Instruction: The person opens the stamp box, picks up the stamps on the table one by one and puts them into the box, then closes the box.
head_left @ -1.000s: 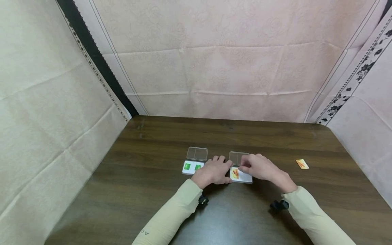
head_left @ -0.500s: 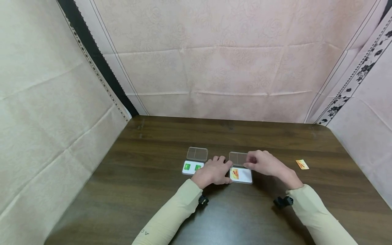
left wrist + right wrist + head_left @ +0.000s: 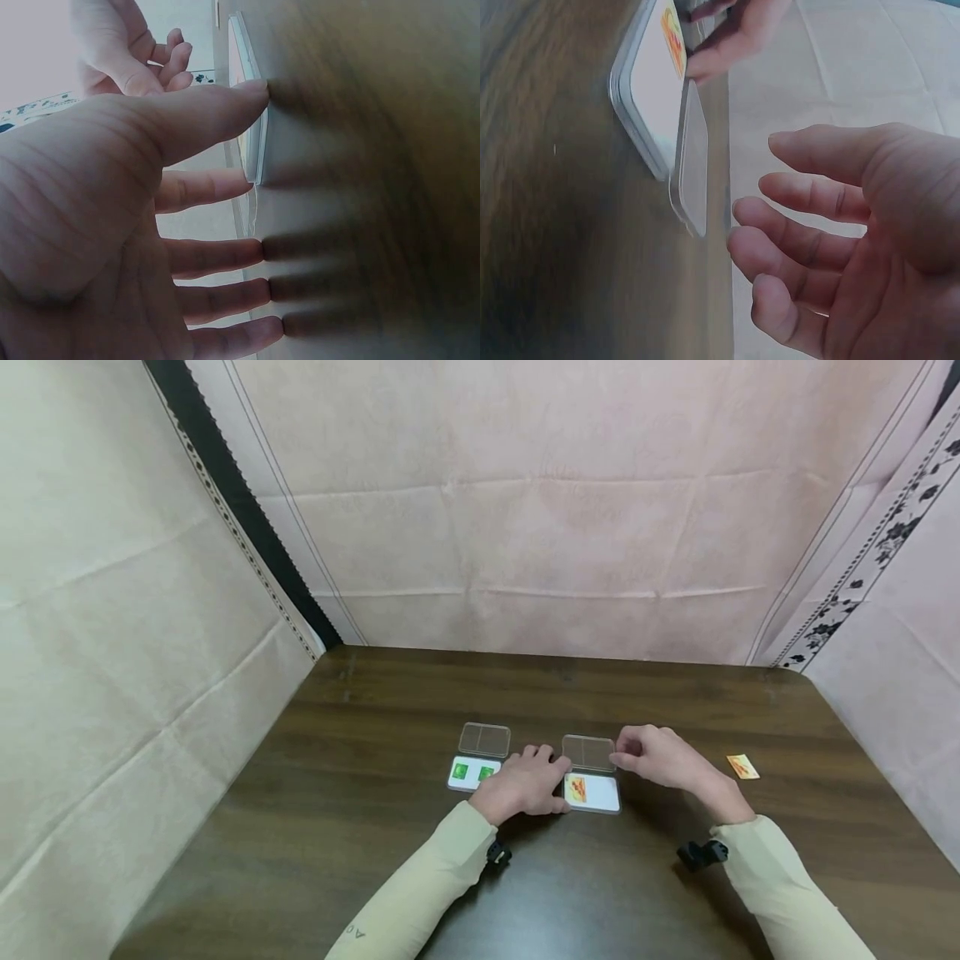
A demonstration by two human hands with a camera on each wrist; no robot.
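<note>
Nearly straight, my left hand (image 3: pixel 522 783) rests with its fingertips on the table. Its thumb and index finger touch the left side of a small clear plastic case (image 3: pixel 600 795) with a white inside. An orange picture piece (image 3: pixel 577 789) lies in the left half of that case; the right half shows plain white. The clear lid (image 3: pixel 694 165) is folded back flat behind it. My right hand (image 3: pixel 660 760) hovers just right of the lid, fingers loosely curled, with nothing seen between them in the right wrist view.
A second case (image 3: pixel 471 762) with two green picture pieces lies left of my left hand, its clear lid (image 3: pixel 484 740) folded back. Another orange picture piece (image 3: pixel 742 767) lies on the brown table (image 3: pixel 420 685) at the right. Pale cloth (image 3: pixel 555 543) hangs behind the table.
My right hand has moved from over the right half of the case to the right and slightly back, uncovering the white half and the lid. The left hand has stayed in place.
</note>
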